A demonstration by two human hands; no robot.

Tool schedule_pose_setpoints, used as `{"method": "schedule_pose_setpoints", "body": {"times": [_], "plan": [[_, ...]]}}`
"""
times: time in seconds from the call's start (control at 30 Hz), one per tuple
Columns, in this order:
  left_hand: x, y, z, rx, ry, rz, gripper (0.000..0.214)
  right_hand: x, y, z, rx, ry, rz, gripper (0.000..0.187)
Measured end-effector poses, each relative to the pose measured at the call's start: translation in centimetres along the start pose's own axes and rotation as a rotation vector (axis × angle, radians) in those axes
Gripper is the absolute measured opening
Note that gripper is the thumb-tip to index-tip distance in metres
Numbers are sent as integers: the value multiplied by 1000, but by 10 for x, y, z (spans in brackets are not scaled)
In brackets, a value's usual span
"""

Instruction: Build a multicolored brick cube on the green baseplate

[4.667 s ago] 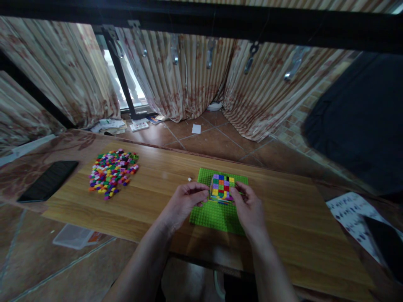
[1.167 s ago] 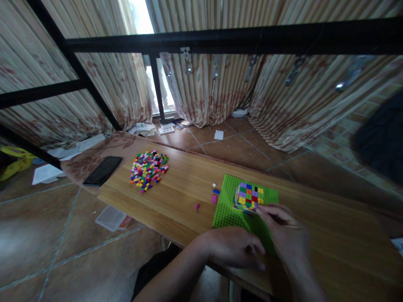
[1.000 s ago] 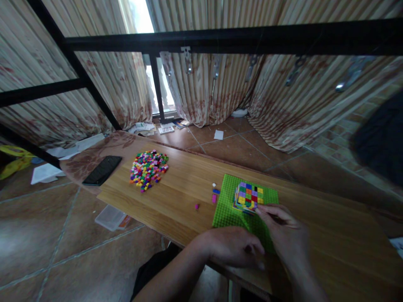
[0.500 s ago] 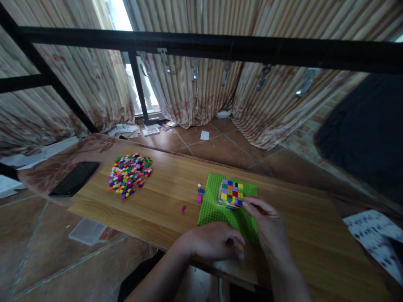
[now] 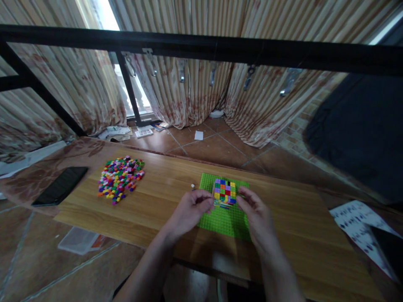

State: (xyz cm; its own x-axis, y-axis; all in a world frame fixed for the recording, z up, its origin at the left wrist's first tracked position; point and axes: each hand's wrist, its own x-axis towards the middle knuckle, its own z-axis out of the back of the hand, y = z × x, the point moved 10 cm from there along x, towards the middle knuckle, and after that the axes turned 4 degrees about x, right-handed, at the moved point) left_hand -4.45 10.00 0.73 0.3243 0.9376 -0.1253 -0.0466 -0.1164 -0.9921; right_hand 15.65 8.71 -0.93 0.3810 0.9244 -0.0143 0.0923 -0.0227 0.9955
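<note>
A square block of stacked toy bricks [image 5: 224,192] in many colours stands on a green studded baseplate [image 5: 220,226]. At its left edge is my left hand [image 5: 192,208], its fingers curled and thumb and forefinger pressed together; whatever is in that pinch is hidden. My right hand [image 5: 256,212] is at the block's right edge, fingers bent in and thumb tip close against the side. Whether it touches the block or pinches a small brick cannot be made out. A small white brick [image 5: 193,185] lies just left of the baseplate.
A heap of loose small bricks [image 5: 121,178] lies on the left of the wooden table [image 5: 163,176]. Farther left is a black tablet-like device [image 5: 59,186]. A clear plastic box [image 5: 78,240] rests on the floor; a printed sheet [image 5: 362,230] lies at right. A dark bar [image 5: 189,46] crosses above.
My left hand has moved up and forward from the baseplate's near edge to the block's left side, covering the loose bricks there. My right hand remains beside the block. The view has shifted slightly.
</note>
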Motion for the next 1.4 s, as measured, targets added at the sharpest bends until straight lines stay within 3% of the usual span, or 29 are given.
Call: {"method": "schedule_pose_setpoints", "body": {"times": [0.1, 0.17, 0.27, 0.47, 0.57, 0.67, 0.83, 0.93, 1.07, 1.23, 1.4], "plan": [[6, 1, 26, 42, -246, -40, 23, -1, -3, -10, -24, 77, -22, 48], [7, 1, 31, 92, -312, -73, 30, -2, -4, -15, -25, 113, -39, 49], [9, 1, 23, 151, -303, -87, 35, -4, -7, -18, 7, 121, -72, 51], [13, 4, -5, 100, -128, -57, 27, -6, -14, -17, 63, 58, -160, 59], [14, 1, -2, 111, -135, -59, 25, -8, -18, -18, 101, 48, -217, 59], [14, -3, 21, 124, -212, -72, 23, -10, -18, -15, 154, 20, -255, 54], [-2, -8, 104, 240, -477, -36, 36, -7, -11, 4, 176, -96, -209, 46], [-9, -4, 121, 452, -339, 30, 31, -4, -7, 18, 148, -179, -147, 43], [-20, 12, 103, 753, -65, 109, 19, -2, -4, 24, 144, -234, -104, 40], [-22, 18, 91, 1066, -73, 167, 8, -3, -6, 24, 135, -232, -104, 39], [-16, 14, 85, 1153, -104, 156, 12, -2, -9, 22, 105, -224, -113, 38]]}}
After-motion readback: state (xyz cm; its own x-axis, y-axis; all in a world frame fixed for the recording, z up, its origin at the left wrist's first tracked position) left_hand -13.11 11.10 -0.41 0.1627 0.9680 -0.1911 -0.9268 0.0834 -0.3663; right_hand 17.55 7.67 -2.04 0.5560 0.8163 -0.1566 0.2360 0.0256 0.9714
